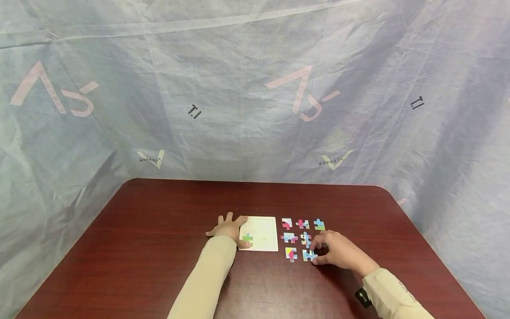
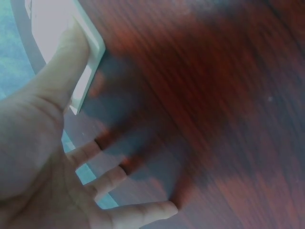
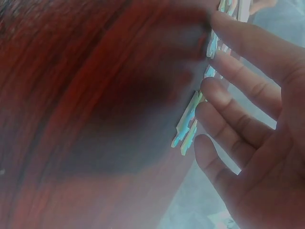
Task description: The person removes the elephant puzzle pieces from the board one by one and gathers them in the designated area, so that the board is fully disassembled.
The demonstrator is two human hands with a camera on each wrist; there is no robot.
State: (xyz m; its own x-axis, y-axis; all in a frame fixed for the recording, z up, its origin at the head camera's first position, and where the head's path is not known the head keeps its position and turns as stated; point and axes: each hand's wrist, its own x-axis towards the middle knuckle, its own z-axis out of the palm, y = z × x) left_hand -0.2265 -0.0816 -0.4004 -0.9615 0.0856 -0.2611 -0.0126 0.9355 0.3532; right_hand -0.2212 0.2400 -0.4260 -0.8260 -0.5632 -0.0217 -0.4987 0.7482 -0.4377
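Note:
My left hand [image 1: 228,229] lies with spread fingers at the left edge of a pale square puzzle tray [image 1: 268,223], its thumb over the tray's near-left corner. Inside that tray, a green-and-blue puzzle piece [image 1: 247,239] sits at the near left. To the right, my right hand [image 1: 336,250] bends down over loose puzzle pieces. Its thumb and index fingertips are at the right part of a blue piece [image 1: 307,255] in the near row; contact is hard to make out. The right wrist view shows these fingers [image 3: 252,43] apart and slightly bent. Another piece [image 1: 324,244] is mostly hidden under the hand.
Several colourful puzzle pieces lie in rows right of the tray, among them a pink-and-white one [image 1: 287,223], a blue-and-green one [image 1: 319,224] and a yellow-and-pink one [image 1: 291,254]. The dark red wooden table [image 1: 167,208] meets a grey printed cloth [image 1: 239,133] behind.

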